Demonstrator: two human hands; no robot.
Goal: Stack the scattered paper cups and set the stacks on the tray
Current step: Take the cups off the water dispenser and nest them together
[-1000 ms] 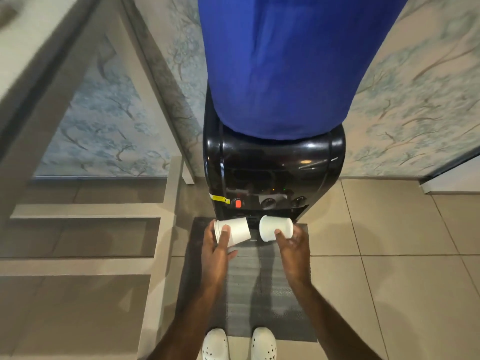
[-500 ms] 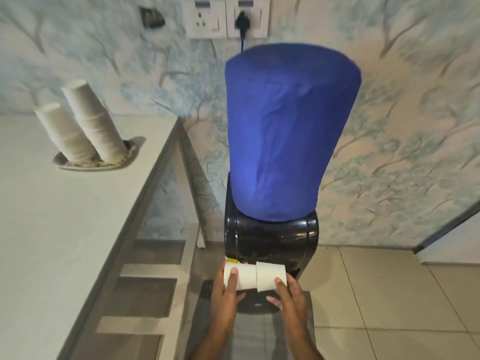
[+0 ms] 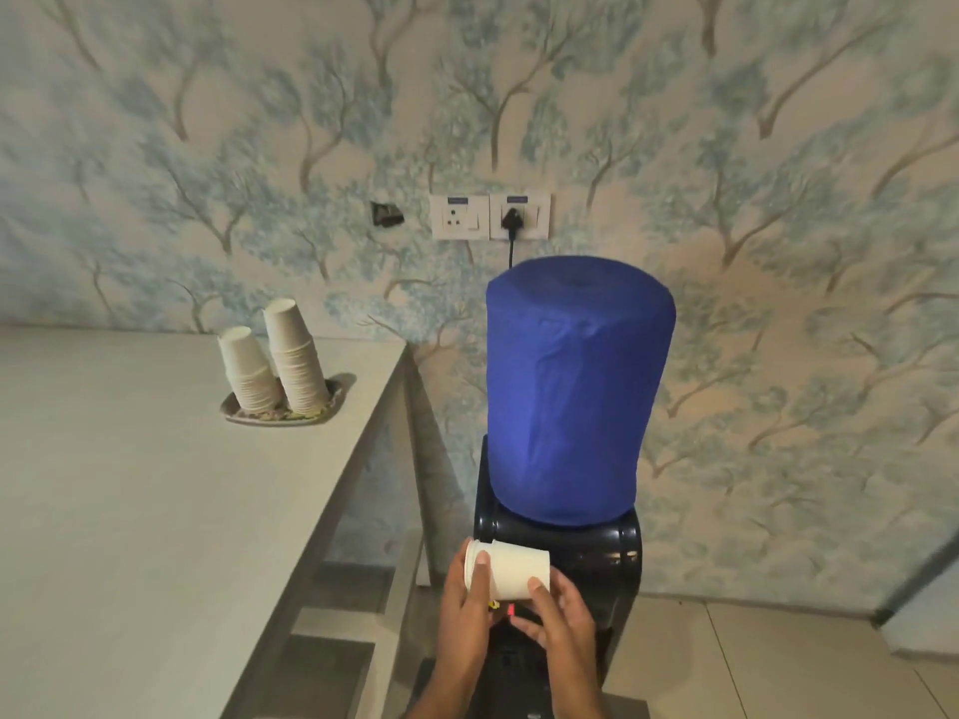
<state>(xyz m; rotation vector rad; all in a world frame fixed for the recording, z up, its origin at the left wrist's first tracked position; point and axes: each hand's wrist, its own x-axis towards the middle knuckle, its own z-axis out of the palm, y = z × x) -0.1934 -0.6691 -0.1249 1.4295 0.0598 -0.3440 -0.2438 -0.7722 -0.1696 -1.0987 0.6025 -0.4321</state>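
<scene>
Wall: pale wallpaper with blue-grey tree branches (image 3: 207, 147) behind everything.
Counter: long grey counter top (image 3: 129, 485) at left.
Dispenser: black water dispenser (image 3: 597, 557) under a blue cloth-covered bottle (image 3: 576, 391).
Tray: small oval dish (image 3: 337, 394) on the counter, bearing two upside-down white paper cup stacks (image 3: 296, 360).
Cups: nested white paper cups (image 3: 511, 569) lying sideways before the dispenser.
Left hand (image 3: 467, 604): fingers curled round the rim end.
Right hand (image 3: 563, 614): fingers wrapped on the base end.

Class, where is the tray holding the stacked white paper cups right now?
In the head view, the small oval tray sits upper left on the pale counter, near its right edge, left of the blue-covered water dispenser.
</scene>
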